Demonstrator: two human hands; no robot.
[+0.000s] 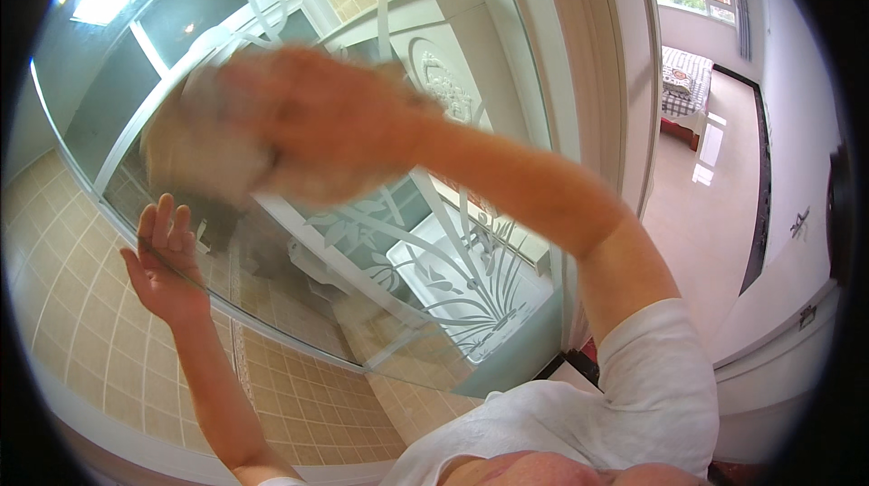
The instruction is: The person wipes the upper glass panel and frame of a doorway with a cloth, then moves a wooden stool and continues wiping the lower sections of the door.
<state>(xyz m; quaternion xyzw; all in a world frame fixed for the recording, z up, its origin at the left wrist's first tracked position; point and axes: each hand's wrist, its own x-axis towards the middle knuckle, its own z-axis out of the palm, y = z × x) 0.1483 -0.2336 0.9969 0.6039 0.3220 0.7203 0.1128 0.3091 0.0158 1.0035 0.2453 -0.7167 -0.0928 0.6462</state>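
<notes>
My right hand point(319, 123) is raised in front of a glass panel point(400, 296) etched with frosted leaves and stems. It is blurred by motion and holds a beige cloth point(204, 146), equally blurred; whether the cloth touches the glass is hard to tell. Lower on the left, my left hand point(166, 269) is held up, palm showing, fingers extended and thumb apart. A dark edge line of the panel crosses its palm, and I see nothing held in it. Whether the palm presses on that edge cannot be made out.
Through the glass appear a white washbasin point(414, 262) and a carved white relief panel point(441, 82). Beige wall tiles point(102, 323) lie left. A door frame point(577, 45) stands right of the panel, beyond it a bed point(686, 89) and a white door point(781, 269) with a handle.
</notes>
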